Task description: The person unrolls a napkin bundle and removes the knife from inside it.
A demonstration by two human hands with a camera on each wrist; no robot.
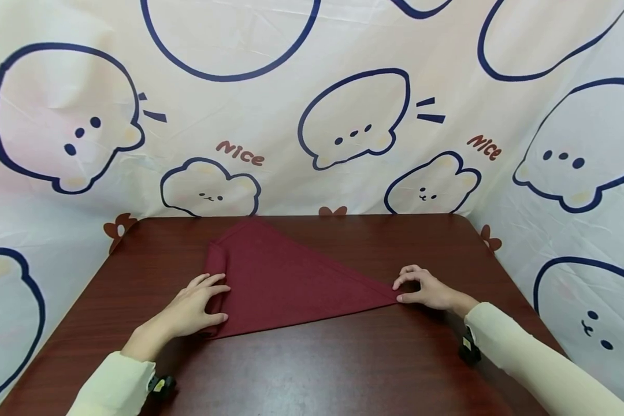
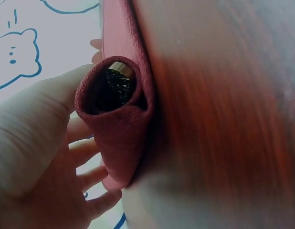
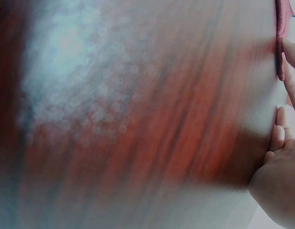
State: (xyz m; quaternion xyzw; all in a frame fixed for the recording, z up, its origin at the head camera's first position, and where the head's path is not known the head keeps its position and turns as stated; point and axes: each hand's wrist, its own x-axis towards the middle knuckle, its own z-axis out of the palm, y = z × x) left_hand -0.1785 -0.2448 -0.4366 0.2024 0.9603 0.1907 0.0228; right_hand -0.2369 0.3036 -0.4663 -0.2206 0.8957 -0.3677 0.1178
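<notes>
A: Where's the cloth?
B: Dark red napkin [image 1: 286, 283], folded to a triangle, flat on brown worktop [image 1: 343, 358], left edge rolled into a tube.
A: Hands?
B: Left hand [image 1: 192, 309] fingers curl round the roll; right hand [image 1: 426, 290] pinches the rt tip.

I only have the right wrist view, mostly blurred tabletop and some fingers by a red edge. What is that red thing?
Observer: A dark red cloth, folded into a triangle on the table; the right hand pinches its right tip.
Operator: Where is the other hand?
Observer: The left hand grips the cloth's left edge.
Operator: Is that edge flat?
Observer: No, it is rolled into a tube, open at the end in the left wrist view.
</notes>
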